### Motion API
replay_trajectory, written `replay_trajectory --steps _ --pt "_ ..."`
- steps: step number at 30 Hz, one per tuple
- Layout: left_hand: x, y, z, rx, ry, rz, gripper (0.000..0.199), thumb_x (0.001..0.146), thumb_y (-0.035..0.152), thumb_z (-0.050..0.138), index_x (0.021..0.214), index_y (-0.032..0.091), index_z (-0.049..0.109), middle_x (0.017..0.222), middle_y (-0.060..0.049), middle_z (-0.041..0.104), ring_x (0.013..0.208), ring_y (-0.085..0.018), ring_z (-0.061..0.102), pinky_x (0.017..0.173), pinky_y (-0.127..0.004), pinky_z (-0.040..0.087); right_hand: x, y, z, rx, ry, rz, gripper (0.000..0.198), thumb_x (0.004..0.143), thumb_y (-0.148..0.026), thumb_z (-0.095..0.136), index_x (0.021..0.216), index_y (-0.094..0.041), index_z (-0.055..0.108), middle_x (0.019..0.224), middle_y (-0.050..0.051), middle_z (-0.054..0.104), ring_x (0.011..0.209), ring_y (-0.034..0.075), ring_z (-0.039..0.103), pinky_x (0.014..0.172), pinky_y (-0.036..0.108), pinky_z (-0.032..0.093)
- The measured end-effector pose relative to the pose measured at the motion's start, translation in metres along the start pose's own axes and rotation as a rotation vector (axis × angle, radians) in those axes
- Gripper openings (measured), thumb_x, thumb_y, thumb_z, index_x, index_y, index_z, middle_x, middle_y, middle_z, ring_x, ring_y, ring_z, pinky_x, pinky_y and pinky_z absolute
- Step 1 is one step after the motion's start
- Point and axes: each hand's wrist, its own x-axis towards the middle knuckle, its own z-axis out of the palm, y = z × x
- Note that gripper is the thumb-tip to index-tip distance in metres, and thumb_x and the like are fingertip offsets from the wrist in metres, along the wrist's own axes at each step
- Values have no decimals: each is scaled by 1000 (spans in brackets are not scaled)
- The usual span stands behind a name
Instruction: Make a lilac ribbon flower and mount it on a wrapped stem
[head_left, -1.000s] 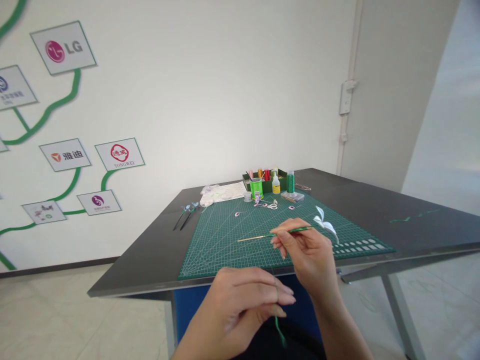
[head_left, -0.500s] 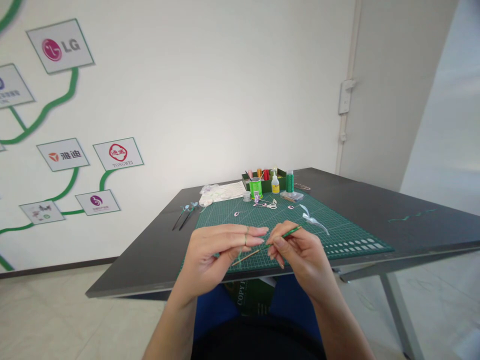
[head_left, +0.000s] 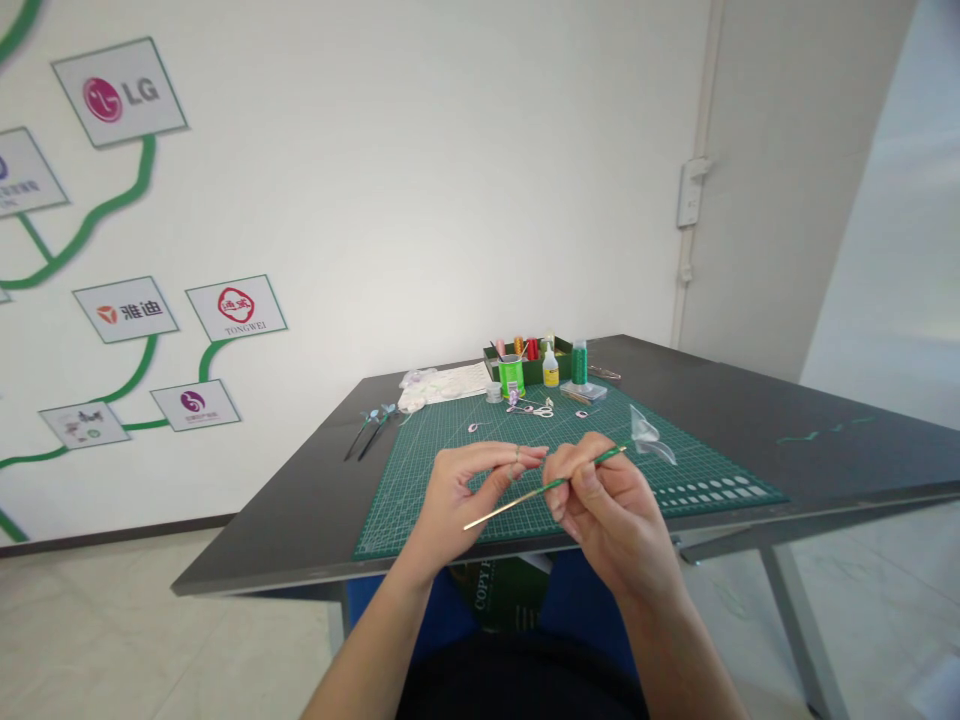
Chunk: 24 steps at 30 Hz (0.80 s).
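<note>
My right hand (head_left: 604,490) pinches a thin stick (head_left: 508,507) between thumb and fingers. Green wrapping covers the stick's upper part, while its lower end is bare and tan, pointing down left. Pale, sheer petal-like pieces (head_left: 651,438) show at the stick's upper end; I cannot tell how they are joined. To the left, my left hand (head_left: 480,485) has its fingers held together and thumb pressed near the index finger. A fine thread (head_left: 516,454) loops round its fingers, and the rest of the strand is too thin to follow. Both hands hover above the green cutting mat (head_left: 420,480).
Farther back stand a bright green can (head_left: 511,378), a glue bottle (head_left: 551,370), a green spool (head_left: 579,364) and a dark box (head_left: 534,371) of threads. Scissors (head_left: 541,411) lie on the mat. Two blue-tipped stems (head_left: 377,430) lie left, near white cloth (head_left: 454,384).
My left hand has moved right and its fingers have drawn closer together. The stick has shifted slightly right in my right hand, and the sheer pieces have turned and moved right with it.
</note>
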Motion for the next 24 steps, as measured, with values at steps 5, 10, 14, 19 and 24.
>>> replay_trajectory --steps 5,10,14,19,24 --pt "-21 0 20 -113 91 -166 24 103 38 74 97 20 89 96 -10 88 88 -22 82 82 -29 63 1 7 -6 -155 140 -205 16 100 -31 79 88 -21 79 73 2 72 62 13 67 49 19 51" --pt "-40 14 42 -363 204 -309 28 96 45 82 99 17 87 92 -10 86 76 -17 79 74 -25 64 -3 14 -8 -337 200 -350 11 101 -26 78 91 -24 82 87 4 80 87 19 78 70 26 64" --pt "-43 15 48 -530 236 -383 30 91 43 88 107 18 87 96 -10 87 79 -16 79 77 -24 64 -7 14 -7 -355 241 -279 13 104 -28 75 94 -25 82 94 5 85 93 21 83 83 32 67" --pt "-38 9 44 -706 234 -461 35 85 36 94 113 16 87 112 -14 86 79 -15 79 70 -20 61 -7 13 -4 -225 312 -195 12 98 -34 82 93 -24 82 86 1 80 77 20 83 79 34 70" --pt "-37 -4 40 -918 232 -542 37 81 32 96 110 12 84 106 -13 85 65 -10 73 58 -14 56 -5 4 5 -118 300 -150 15 97 -37 84 91 -24 80 73 0 80 67 18 80 84 38 71"
